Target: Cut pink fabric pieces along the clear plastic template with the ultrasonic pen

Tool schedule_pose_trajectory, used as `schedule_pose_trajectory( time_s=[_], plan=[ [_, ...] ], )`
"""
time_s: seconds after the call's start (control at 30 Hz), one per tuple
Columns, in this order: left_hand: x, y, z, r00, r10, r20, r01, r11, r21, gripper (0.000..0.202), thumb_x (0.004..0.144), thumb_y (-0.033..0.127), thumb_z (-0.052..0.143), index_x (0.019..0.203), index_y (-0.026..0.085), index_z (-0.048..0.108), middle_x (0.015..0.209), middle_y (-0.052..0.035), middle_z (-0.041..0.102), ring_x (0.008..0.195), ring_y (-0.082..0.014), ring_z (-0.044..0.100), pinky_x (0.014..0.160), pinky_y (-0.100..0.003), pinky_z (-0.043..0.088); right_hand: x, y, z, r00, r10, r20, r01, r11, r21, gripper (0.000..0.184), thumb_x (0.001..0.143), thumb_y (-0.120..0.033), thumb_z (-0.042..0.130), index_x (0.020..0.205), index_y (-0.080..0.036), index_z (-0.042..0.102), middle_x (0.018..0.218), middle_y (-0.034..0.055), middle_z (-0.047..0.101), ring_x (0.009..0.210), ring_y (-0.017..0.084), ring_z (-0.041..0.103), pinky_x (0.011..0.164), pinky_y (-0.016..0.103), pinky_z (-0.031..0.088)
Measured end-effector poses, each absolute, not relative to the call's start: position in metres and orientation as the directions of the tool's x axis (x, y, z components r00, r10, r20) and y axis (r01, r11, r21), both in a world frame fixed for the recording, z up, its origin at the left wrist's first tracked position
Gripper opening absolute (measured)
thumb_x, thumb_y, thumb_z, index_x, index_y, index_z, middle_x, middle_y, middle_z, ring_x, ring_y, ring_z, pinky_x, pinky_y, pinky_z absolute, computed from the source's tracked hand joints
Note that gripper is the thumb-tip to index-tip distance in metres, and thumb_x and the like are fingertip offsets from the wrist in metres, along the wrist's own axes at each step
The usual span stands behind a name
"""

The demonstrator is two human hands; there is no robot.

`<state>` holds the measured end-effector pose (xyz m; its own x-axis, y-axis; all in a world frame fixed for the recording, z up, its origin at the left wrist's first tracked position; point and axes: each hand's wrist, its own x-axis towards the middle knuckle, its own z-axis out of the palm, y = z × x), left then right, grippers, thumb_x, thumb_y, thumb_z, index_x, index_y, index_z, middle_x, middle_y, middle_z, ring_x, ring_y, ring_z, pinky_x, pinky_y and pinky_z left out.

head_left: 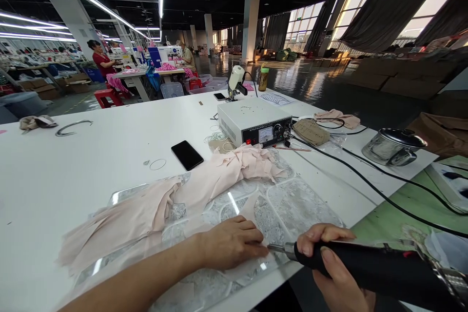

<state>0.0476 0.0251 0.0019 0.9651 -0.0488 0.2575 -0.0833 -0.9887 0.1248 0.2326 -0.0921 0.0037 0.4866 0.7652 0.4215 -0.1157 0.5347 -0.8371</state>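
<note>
My right hand (336, 263) is wrapped round a black handheld tool (365, 263) with a slim metal tip. That tip reaches left, right up to the fingertips of my left hand (234, 243). My left hand is palm down with bent fingers held together, pressing a thin pale pink fabric piece (252, 207) onto a clear-covered, grey mottled board (300, 200). The thumb and much of the fabric beneath are hidden. Beyond my left hand, more pale pink pieces lie in a loose stack (124, 219) and a crumpled heap (234, 165).
A white control box (256, 114) with a meter stands behind the board. A black cable (351, 168) runs to the right. Around it are a phone (187, 155), a lidded glass pot (391, 146) and a bottle (263, 79). People work at sewing machines far left.
</note>
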Motion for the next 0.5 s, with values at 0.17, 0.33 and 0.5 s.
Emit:
schedule_pose_trajectory(
  time_s=[0.17, 0.33, 0.5],
  plan=[
    [0.0475, 0.0243, 0.0013, 0.967, -0.03, 0.254, -0.067, -0.988, 0.139, 0.021, 0.101, 0.017, 0.042, 0.112, 0.015, 0.059, 0.097, -0.005, 0.063, 0.085, -0.0169, 0.056, 0.083, -0.028, 0.041, 0.2345, -0.0964, 0.0063, 0.49, 0.771, 0.407, -0.142, 0.531, -0.835, 0.005, 0.089, -0.025, 0.056, 0.088, -0.023, 0.052, 0.078, -0.0003, 0.051, 0.059, 0.012, 0.056, 0.057, 0.029, 0.052],
    [0.0452, 0.025, 0.001, 0.968, -0.015, 0.252, -0.06, -0.984, 0.171, 0.021, 0.099, 0.012, 0.038, 0.109, 0.014, 0.057, 0.1, -0.0069, 0.064, 0.087, -0.0176, 0.057, 0.084, -0.029, 0.042, 0.2325, -0.0997, 0.0065, 0.472, 0.782, 0.407, -0.131, 0.519, -0.845, 0.007, 0.09, -0.029, 0.055, 0.088, -0.024, 0.052, 0.077, -0.0007, 0.051, 0.06, 0.012, 0.057, 0.058, 0.029, 0.051],
    [0.0431, 0.0254, -0.0011, 0.966, -0.01, 0.258, -0.056, -0.983, 0.172, 0.023, 0.101, 0.014, 0.035, 0.111, 0.014, 0.056, 0.102, -0.008, 0.064, 0.09, -0.0176, 0.057, 0.084, -0.03, 0.042, 0.2323, -0.1008, 0.0031, 0.486, 0.787, 0.38, -0.167, 0.51, -0.844, 0.008, 0.089, -0.03, 0.057, 0.088, -0.024, 0.052, 0.077, -0.0004, 0.052, 0.061, 0.013, 0.057, 0.06, 0.03, 0.05]
  ],
)
